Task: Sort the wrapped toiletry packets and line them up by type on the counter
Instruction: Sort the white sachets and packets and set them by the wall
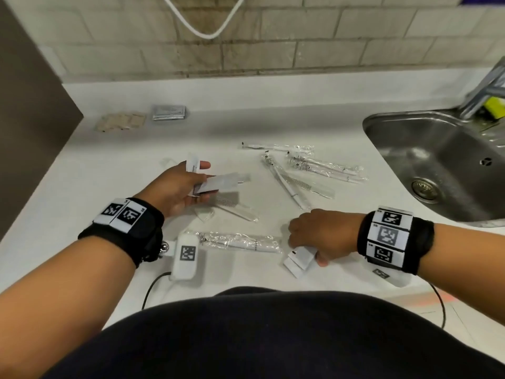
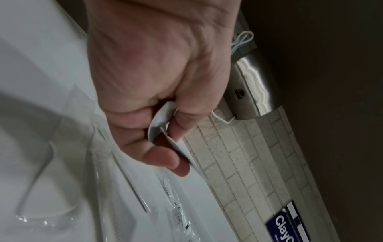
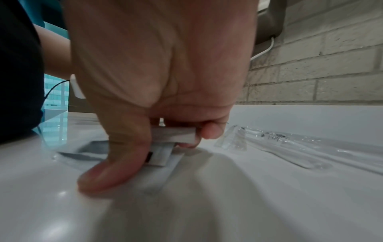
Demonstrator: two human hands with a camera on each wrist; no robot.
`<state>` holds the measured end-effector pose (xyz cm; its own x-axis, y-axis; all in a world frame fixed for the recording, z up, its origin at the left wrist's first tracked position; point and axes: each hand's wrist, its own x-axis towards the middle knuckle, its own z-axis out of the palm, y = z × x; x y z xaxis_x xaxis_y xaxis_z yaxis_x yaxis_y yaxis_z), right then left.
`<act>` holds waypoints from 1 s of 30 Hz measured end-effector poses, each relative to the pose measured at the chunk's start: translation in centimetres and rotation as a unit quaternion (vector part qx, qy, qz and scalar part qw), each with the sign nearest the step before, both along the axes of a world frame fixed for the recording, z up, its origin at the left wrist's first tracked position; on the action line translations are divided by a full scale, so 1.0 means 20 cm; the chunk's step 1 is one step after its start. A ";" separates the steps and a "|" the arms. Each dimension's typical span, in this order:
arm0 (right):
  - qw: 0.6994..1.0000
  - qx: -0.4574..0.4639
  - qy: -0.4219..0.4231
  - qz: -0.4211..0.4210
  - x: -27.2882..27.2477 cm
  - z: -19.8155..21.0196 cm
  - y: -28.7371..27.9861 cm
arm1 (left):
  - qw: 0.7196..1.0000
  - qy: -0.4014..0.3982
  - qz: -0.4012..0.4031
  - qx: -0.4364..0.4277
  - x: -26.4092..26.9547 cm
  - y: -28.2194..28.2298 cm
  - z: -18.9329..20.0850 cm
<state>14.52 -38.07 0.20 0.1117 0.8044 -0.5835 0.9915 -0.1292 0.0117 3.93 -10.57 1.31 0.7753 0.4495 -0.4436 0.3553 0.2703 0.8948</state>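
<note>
My left hand [image 1: 188,187] hovers over the middle of the white counter and pinches a few flat white packets [image 1: 225,181]; the left wrist view shows their edges [image 2: 160,129] between thumb and fingers. My right hand [image 1: 306,237] rests near the front edge, thumb and fingers gripping a small stack of white packets [image 1: 299,259], seen edge-on in the right wrist view as packets [image 3: 174,135] touching the counter. Clear-wrapped toothbrushes [image 1: 317,164] and a wrapped comb [image 1: 307,186] lie scattered centre right. Another wrapped toothbrush [image 1: 240,240] lies between my hands, and a wrapped comb [image 1: 236,207] sits below my left hand.
At the back left lie a pile of beige packets [image 1: 120,122] and a pile of grey packets [image 1: 169,112]. A steel sink [image 1: 437,149] with a tap [image 1: 483,88] fills the right. A brown panel [image 1: 27,105] bounds the left; a tiled wall [image 1: 273,50] stands behind.
</note>
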 end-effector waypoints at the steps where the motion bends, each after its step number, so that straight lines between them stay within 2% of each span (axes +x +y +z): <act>1: 1.000 -0.009 -0.010 0.006 0.00 -0.01 0.00 | 1.000 -0.002 0.007 -0.013 -0.01 0.00 0.00; 3: 1.000 -0.018 0.000 -0.014 0.00 0.00 0.01 | 0.999 -0.008 0.015 -0.038 -0.03 0.00 0.01; 5: 0.994 -0.005 0.063 -0.094 0.01 0.03 0.02 | 0.998 -0.009 0.019 -0.056 -0.04 0.01 0.01; 7: 0.970 0.060 0.138 -0.191 0.01 0.08 0.06 | 0.997 -0.011 0.031 -0.067 -0.05 0.01 0.01; 9: 0.926 0.162 0.204 -0.274 0.03 0.15 0.15 | 0.994 -0.025 0.044 -0.093 -0.05 -0.01 0.01; 10: 0.894 0.221 0.241 -0.305 0.03 0.18 0.21 | 0.992 -0.035 0.052 -0.110 -0.04 -0.01 0.02; 13: 0.807 0.336 0.330 -0.356 -0.01 0.25 0.41 | 0.988 -0.042 0.057 -0.133 -0.01 -0.05 0.04; 16: 0.769 0.371 0.360 -0.377 -0.06 0.28 0.59 | 0.990 -0.040 -0.002 -0.132 0.02 -0.09 0.09; 20: 0.716 0.369 0.418 -0.420 -0.07 0.28 0.72 | 0.982 -0.094 -0.090 -0.136 0.02 -0.08 0.16; 21: 0.710 0.364 0.429 -0.424 -0.07 0.28 0.74 | 0.981 -0.101 -0.109 -0.123 0.00 -0.07 0.17; 23: 0.719 0.356 0.435 -0.409 -0.07 0.28 0.76 | 0.986 -0.104 -0.114 -0.070 -0.02 -0.06 0.18; 25: 0.732 0.350 0.435 -0.390 -0.07 0.28 0.78 | 0.994 -0.089 -0.063 -0.029 -0.02 -0.05 0.17; 28: 0.742 0.351 0.441 -0.363 -0.08 0.29 0.82 | 0.993 -0.109 0.008 -0.049 -0.02 -0.01 0.17; 30: 0.729 0.367 0.450 -0.363 -0.07 0.29 0.84 | 0.990 -0.134 0.017 -0.045 -0.03 0.02 0.17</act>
<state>13.07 -21.24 6.07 0.5004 0.8565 -0.1262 0.2215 -0.2676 -0.9377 3.26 -10.17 4.73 0.8554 0.4455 -0.2643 0.0981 0.3617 0.9271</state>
